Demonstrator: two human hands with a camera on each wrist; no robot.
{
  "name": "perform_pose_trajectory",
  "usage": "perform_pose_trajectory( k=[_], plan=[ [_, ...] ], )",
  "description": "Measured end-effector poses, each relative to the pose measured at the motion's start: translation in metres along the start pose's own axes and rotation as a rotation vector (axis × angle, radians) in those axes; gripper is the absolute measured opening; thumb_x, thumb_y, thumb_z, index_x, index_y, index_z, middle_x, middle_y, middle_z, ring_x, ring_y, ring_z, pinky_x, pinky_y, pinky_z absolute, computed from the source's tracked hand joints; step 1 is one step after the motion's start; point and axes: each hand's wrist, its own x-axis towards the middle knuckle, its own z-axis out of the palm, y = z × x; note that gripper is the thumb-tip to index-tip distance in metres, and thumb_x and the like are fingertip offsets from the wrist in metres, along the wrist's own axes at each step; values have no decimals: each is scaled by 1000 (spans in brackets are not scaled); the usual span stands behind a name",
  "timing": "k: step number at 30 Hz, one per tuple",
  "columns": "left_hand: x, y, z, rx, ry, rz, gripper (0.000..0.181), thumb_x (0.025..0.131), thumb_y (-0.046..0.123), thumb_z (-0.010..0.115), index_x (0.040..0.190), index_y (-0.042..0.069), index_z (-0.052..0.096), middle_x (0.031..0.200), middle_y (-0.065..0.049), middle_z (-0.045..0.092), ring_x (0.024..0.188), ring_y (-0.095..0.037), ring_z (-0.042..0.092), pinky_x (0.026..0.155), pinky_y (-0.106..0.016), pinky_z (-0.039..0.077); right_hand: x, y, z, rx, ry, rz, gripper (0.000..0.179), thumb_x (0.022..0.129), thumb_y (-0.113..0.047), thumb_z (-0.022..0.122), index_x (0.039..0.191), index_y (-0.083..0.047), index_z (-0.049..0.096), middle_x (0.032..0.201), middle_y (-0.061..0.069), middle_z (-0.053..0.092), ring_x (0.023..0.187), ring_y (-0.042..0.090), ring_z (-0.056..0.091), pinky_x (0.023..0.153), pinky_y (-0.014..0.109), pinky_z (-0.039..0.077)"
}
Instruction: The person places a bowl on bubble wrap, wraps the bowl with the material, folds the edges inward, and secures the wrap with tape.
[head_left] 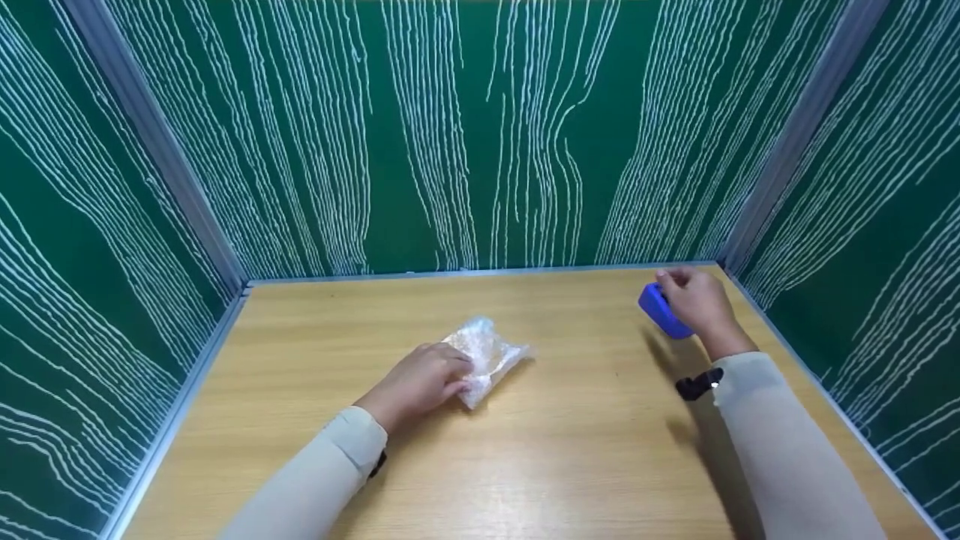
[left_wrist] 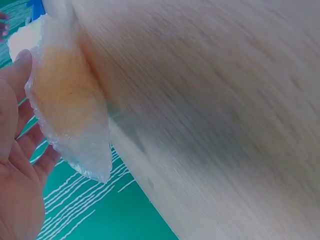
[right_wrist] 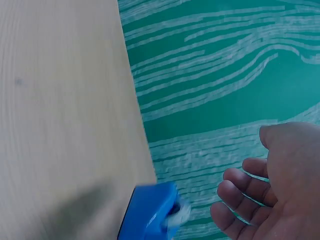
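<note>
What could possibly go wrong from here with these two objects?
The left hand holds the crumpled translucent plastic packet by one side, so it may slip or unfold.
The right hand appears apart from the blue boxy plastic object in the right wrist view, so that object might drop or topple near the edge of the wooden table.

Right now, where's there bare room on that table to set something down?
Bare tabletop lies between the left hand and the left wall, between the clear pouch and the blue object, and, nearer, between the sleeves. It is crowded around the pouch and at the far right, by the right hand.
</note>
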Motion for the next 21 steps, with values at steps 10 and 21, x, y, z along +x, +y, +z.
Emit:
perform_pose_trajectory(
  k=[10, 21],
  plan=[
    [-1, -1, 1, 14, 22, 39, 37, 111, 37, 74, 140, 15, 81, 148, -3, 78, 143, -26, 70, 130, -52, 49, 1, 40, -5, 81, -27, 166, 89, 118, -66, 35, 176, 0, 31, 175, 36, 41, 155, 60, 49, 126, 73, 44],
    [0, -1, 1, 6, -4, 6, 39, 112, 39, 72, 143, 16, 80, 151, -3, 76, 146, -26, 68, 133, -51, 46, 1, 60, 1, 132, -109, 288, 85, 120, -61, 35, 180, -3, 19, 177, 36, 37, 158, 60, 45, 128, 77, 36]
  ],
)
